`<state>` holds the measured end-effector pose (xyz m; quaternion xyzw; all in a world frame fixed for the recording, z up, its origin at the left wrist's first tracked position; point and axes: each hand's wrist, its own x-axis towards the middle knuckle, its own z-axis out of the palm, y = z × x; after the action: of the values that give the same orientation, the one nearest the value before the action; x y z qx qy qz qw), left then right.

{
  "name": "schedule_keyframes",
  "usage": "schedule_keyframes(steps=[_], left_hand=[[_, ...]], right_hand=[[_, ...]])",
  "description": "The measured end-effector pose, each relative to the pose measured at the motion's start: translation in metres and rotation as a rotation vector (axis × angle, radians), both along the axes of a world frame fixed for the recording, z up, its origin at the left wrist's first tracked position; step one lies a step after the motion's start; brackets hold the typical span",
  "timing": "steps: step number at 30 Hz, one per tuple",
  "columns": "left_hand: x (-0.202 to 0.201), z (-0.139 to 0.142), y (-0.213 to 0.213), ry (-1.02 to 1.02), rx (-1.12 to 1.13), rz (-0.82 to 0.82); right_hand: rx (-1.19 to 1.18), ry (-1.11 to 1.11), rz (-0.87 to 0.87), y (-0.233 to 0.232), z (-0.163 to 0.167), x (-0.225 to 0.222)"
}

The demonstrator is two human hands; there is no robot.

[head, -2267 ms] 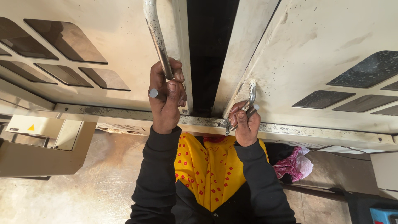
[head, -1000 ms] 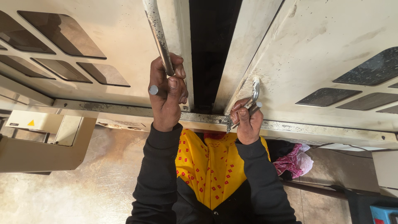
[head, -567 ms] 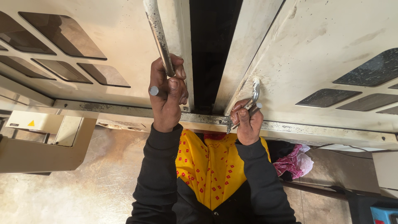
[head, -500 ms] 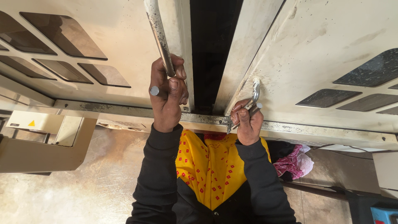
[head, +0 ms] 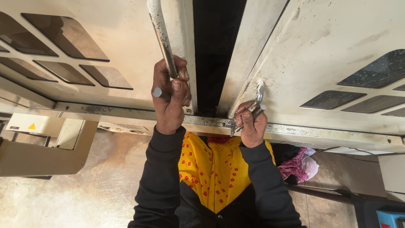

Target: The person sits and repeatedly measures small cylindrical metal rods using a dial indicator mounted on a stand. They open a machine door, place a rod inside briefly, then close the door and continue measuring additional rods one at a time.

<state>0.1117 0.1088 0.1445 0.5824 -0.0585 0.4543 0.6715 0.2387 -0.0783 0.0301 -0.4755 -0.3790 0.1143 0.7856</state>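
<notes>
- Here the left hand [head: 169, 98] is closed in a fist around a long metal bar [head: 162, 38] that runs up the face of the left door panel [head: 97, 46]; the fingers wrap the bar from the front and the thumb lies along its lower part
- The bar's cut round end [head: 157, 92] sticks out just beside the knuckles, at the left of the fist
- The right hand [head: 250, 124] is closed too, gripping a small curved metal handle [head: 258, 93] fixed low on the right door panel [head: 320, 46]; the fingers curl tight round its lower end
- A screw [head: 231, 127] with its thread showing pokes down from the same right hand, pinched between the fingers; how it is held beyond that cannot be told
- Between the two panels runs a dark gap [head: 217, 46], and both hands sit close to it, one on each side
- Both hands rest just above a worn metal rail [head: 329, 134] that crosses under the panels
- Dark window-like cut-outs [head: 65, 42] show in each panel, well apart from the hands
- Black sleeves [head: 162, 181] cover both arms, and a yellow cloth with red dots [head: 213, 169] shows between them
- A pink bundle of cloth [head: 299, 165] lies on the floor near the right elbow
</notes>
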Motion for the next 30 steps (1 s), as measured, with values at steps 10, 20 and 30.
schedule_keyframes(steps=[10,20,30], left_hand=[[-0.0001,0.0009,0.0005,0.008,0.011,0.011],[-0.0007,0.0018,-0.0005,0.013,0.006,0.011],[-0.0005,0.0019,0.0001,0.011,0.013,0.011]], right_hand=[[-0.008,-0.001,-0.008,0.0001,0.0013,-0.0008],[0.006,0.0,-0.003,0.0001,0.0016,-0.001],[-0.007,-0.02,-0.018,0.0001,-0.0011,0.0006]])
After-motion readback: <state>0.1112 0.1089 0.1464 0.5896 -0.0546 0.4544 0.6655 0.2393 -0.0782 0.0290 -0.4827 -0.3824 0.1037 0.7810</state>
